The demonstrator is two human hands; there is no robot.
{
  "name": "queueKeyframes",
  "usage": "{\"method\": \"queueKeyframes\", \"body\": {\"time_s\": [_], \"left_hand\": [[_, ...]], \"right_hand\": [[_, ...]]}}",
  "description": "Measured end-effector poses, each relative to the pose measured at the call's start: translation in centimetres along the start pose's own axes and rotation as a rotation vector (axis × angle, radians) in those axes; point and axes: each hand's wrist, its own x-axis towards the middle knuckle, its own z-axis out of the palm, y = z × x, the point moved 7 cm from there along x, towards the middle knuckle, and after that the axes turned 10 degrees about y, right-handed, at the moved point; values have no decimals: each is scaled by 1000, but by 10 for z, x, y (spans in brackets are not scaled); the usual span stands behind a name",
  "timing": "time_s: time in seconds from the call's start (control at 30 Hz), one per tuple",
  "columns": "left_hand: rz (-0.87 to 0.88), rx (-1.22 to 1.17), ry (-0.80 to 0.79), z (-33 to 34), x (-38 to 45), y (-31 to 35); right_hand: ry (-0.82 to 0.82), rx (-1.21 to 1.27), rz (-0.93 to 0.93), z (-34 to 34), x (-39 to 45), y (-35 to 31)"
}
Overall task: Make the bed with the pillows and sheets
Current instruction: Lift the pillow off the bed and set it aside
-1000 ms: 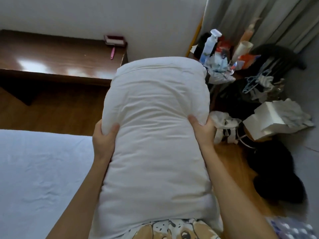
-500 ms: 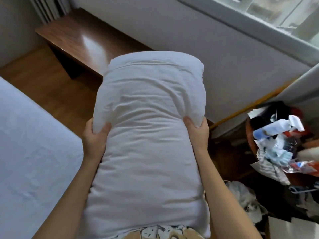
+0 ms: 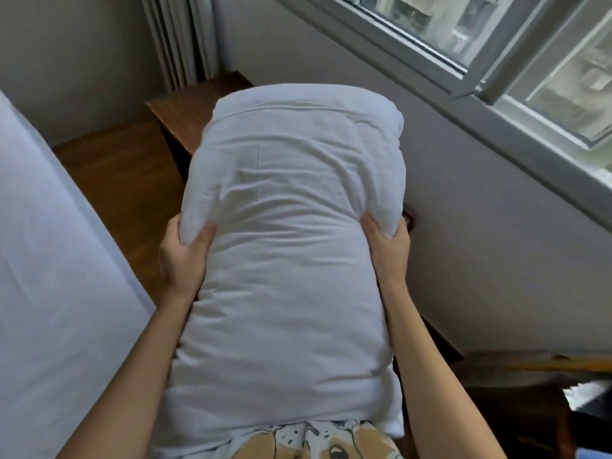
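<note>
A large white pillow fills the middle of the head view, held lengthwise in front of my body with its near end against my patterned shirt. My left hand grips its left edge, thumb pressed into the top. My right hand grips the right edge the same way. The bed, covered with a smooth white sheet, lies along the left side of the view, apart from the pillow.
A brown wooden bench stands against the wall beyond the pillow, with wooden floor between it and the bed. A window runs along the wall at upper right. Curtains hang in the far corner. Dark clutter sits at lower right.
My view has swung left with the pillow: the cluttered pile has slid out to the lower right, and the window and corner curtain have come into sight. Both hands keep their grip.
</note>
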Motion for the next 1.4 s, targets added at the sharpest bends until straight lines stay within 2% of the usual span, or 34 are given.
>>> {"method": "queueKeyframes", "body": {"time_s": [0.17,0.37,0.6,0.77,0.93,1.1,1.23,1.4], "left_hand": [[-51,37,226,-38,80,-3],[-166,146,449,-63,177,-43],[-164,261,528,-38,354,-30],[-148,267,504,-12,465,-3],[-113,237,399,33,563,4],[-106,199,193,92,667,-13],[-20,177,-51,150,769,-14],[48,158,-390,219,869,5]], "right_hand": [[-206,-4,-61,141,37,-36],[-430,-34,-46,315,74,-48],[-527,5,27,511,151,-69],[-508,9,65,592,206,-105],[-410,20,94,637,257,-116],[-239,2,159,677,299,-119],[-11,4,203,705,326,-119],[343,71,254,713,312,-128]]}}
